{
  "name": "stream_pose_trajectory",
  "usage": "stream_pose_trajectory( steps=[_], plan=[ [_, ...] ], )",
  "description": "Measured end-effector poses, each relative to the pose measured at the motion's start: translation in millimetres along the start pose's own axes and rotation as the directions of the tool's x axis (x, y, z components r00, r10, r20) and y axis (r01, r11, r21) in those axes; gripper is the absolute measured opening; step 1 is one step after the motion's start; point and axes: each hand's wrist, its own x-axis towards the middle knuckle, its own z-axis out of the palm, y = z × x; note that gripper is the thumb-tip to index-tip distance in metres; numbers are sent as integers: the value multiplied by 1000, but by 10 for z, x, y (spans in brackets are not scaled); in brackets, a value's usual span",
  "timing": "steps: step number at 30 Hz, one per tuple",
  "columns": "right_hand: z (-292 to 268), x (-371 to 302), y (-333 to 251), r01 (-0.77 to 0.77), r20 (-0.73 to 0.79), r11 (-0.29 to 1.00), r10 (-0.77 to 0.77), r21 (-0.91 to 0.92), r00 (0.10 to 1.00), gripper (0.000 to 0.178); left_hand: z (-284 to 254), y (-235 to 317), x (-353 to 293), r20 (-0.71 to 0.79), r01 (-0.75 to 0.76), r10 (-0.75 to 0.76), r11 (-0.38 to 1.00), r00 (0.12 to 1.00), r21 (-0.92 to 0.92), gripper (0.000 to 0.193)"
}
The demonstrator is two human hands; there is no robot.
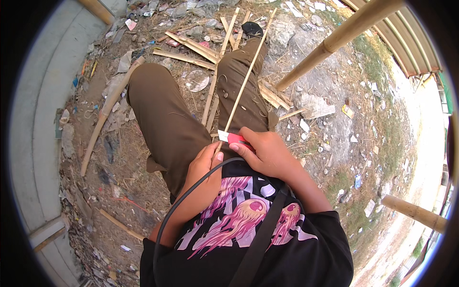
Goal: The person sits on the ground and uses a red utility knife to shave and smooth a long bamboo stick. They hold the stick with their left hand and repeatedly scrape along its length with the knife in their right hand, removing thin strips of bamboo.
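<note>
A long thin bamboo strip runs from my lap out past my right knee toward the far edge of the view. Its near end lies in my left hand, with the fingers closed around it. My right hand grips a red utility knife, whose pale blade sits against the strip just beyond my left fingers. The fingertips under the knife are hidden. Both hands are close together over my lap, in front of my black printed shirt.
Split bamboo pieces lie on the littered ground around my feet. A curved bamboo length rests left of my leg. At the right a thick bamboo pole slants upward. A grey wall borders the left side. A black cable loops over my left forearm.
</note>
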Motion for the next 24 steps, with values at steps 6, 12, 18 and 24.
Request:
stream_pose_trajectory(
  steps=[6, 12, 18, 24],
  plan=[
    [109, -67, -96, 19, 41, 996, -15, -90, 999, 40, -8, 77, 14, 1, 1, -1, 999, 1000, 48, 25],
    [-91, 135, 128, -280, -245, 954, 247, -109, 937, 41, 91, 30, -96, -38, -80, 85, 989, 996, 125, 22],
    [-30, 62, -131, 10, 75, 980, 5, -198, 997, 41, -32, 81, 1, 18, -45, 42, 987, 999, 151, 23],
    [-267, 337, 177, -269, -246, 941, 216, -206, 945, 41, 2, 44, -74, 44, -67, 63, 993, 997, 93, 23]
  ],
)
